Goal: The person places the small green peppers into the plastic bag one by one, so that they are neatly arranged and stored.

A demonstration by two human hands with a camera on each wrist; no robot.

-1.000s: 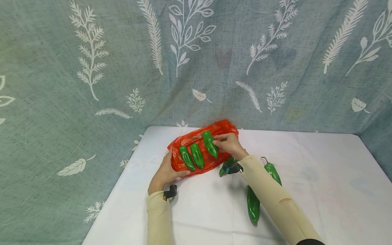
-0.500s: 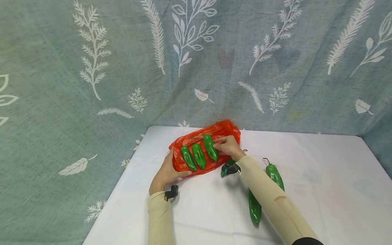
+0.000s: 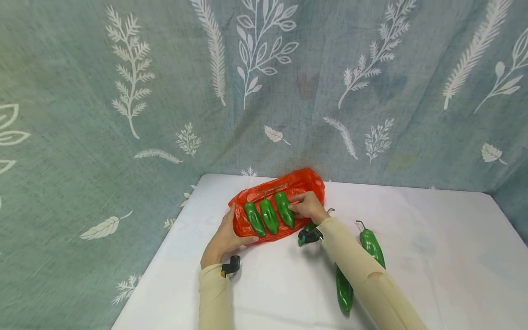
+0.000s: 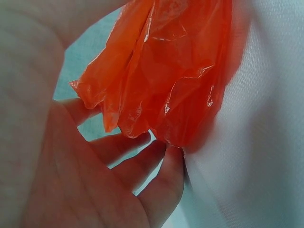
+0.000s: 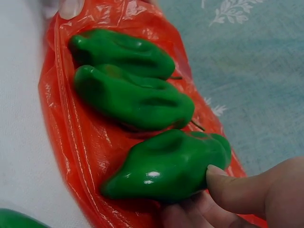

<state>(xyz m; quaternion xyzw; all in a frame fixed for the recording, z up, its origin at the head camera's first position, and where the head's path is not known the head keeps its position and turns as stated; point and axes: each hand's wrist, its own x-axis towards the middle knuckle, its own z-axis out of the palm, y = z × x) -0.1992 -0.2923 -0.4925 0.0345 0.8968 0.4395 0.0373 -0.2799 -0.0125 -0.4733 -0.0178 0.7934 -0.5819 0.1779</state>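
A red plastic bag lies flat near the table's back edge, with three green peppers side by side on it. The left pepper and middle pepper lie untouched. My right hand grips the right-hand pepper, thumb on its top side and fingers tucked beneath. Around the bag's left end, my left hand is spread wide, its thumb along the front edge. In the left wrist view its fingertips touch the crinkled bag edge.
Below my right wrist, another green pepper is partly hidden. Two more, an upper one and a lower one, lie by my right sleeve, which covers part of them. A leaf-patterned curtain hangs behind the white table.
The right hand has shifted its pepper toward the front and slightly left, more in line with the other two. The left hand stays at the bag's end. The head view has moved slightly.
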